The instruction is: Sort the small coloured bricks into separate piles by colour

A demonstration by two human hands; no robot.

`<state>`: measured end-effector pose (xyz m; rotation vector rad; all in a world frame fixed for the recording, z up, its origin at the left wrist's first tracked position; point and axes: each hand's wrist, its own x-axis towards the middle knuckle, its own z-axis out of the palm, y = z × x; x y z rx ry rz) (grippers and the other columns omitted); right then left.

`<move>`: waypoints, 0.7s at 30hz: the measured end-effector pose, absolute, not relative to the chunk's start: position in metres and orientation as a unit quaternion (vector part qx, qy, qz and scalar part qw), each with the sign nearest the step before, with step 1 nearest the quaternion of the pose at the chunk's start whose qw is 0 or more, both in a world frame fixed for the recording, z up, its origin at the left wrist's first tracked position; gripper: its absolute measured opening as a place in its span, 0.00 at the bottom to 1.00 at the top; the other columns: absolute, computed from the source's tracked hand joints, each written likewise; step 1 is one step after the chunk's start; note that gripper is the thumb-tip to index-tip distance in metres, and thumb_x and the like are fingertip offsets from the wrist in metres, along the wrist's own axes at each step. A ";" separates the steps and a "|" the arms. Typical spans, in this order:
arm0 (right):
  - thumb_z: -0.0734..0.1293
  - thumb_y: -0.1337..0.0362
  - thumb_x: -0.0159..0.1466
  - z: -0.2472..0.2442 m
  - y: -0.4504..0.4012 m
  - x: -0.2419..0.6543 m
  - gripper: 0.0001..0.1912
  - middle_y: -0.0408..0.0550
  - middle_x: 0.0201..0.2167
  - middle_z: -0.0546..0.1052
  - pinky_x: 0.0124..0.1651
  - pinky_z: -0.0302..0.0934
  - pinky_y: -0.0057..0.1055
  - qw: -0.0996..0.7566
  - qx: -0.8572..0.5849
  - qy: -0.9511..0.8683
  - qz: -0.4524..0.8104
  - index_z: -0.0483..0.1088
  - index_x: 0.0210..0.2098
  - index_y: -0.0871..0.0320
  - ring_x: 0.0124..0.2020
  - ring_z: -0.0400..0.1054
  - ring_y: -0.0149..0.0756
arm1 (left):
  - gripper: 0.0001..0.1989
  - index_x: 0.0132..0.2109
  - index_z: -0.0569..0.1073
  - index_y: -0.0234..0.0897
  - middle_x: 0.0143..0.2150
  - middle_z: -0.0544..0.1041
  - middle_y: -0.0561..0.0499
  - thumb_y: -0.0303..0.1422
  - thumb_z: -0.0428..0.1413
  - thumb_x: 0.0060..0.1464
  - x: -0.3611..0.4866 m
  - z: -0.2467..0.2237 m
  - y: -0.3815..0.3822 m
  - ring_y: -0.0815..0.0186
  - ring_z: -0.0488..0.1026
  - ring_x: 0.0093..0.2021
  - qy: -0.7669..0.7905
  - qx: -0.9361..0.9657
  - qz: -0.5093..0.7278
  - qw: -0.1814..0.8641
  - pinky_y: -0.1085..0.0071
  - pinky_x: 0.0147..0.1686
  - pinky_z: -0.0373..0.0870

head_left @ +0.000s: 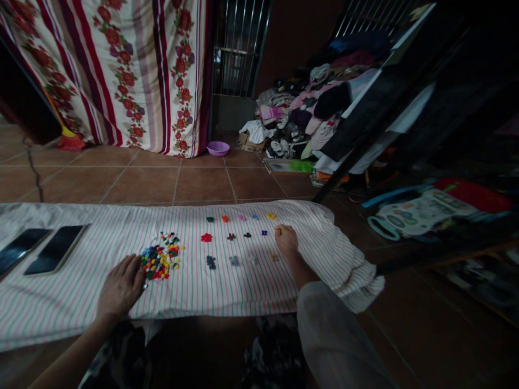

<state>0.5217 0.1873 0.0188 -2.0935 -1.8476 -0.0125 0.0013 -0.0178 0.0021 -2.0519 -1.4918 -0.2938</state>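
A loose heap of small multicoloured plastic pieces [160, 261] lies on the striped cloth [182, 300]. My left hand [121, 283] rests flat at the heap's left edge, fingers stretched out. At the right end of the sorted piles, my right hand [286, 240] is closed, with a small yellow-green piece [279, 232] showing at its fingertips. Small one-colour groups stand in three rows, among them a red group [206, 237], a dark grey group [211, 262], a yellow group [271, 216] and a tan group [274, 257] close to my right wrist.
Two phones lie at the left, the nearer one [57, 251] beside the other [20, 248]. Beyond the cloth are a tiled floor [154, 181], a purple basin [218, 148] and heaped clothes [308, 108]. A dark slanted pole [344, 167] and a baby walker [430, 210] stand right.
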 end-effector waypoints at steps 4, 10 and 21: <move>0.60 0.72 0.62 0.018 0.186 0.524 0.14 0.53 0.39 0.76 0.47 0.58 0.30 0.191 -0.735 -0.650 -0.009 0.76 0.41 0.60 0.42 0.68 0.39 | 0.12 0.41 0.74 0.34 0.51 0.74 0.37 0.27 0.47 0.59 0.001 0.003 -0.018 0.48 0.68 0.57 -0.550 -0.769 -0.108 0.306 0.51 0.49 0.72; 0.61 0.70 0.59 0.021 0.188 0.530 0.15 0.51 0.41 0.78 0.49 0.60 0.31 0.234 -0.729 -0.642 0.030 0.76 0.42 0.58 0.40 0.70 0.38 | 0.13 0.40 0.74 0.33 0.51 0.74 0.36 0.26 0.45 0.59 0.003 0.006 -0.018 0.47 0.68 0.56 -0.540 -0.769 -0.112 0.323 0.52 0.47 0.73; 0.59 0.66 0.57 0.028 0.186 0.528 0.16 0.53 0.34 0.78 0.46 0.62 0.34 0.330 -0.742 -0.580 0.058 0.77 0.37 0.59 0.37 0.70 0.40 | 0.15 0.46 0.72 0.33 0.53 0.74 0.36 0.32 0.43 0.60 0.003 -0.004 -0.017 0.48 0.67 0.58 -0.599 -0.749 -0.159 0.234 0.51 0.52 0.69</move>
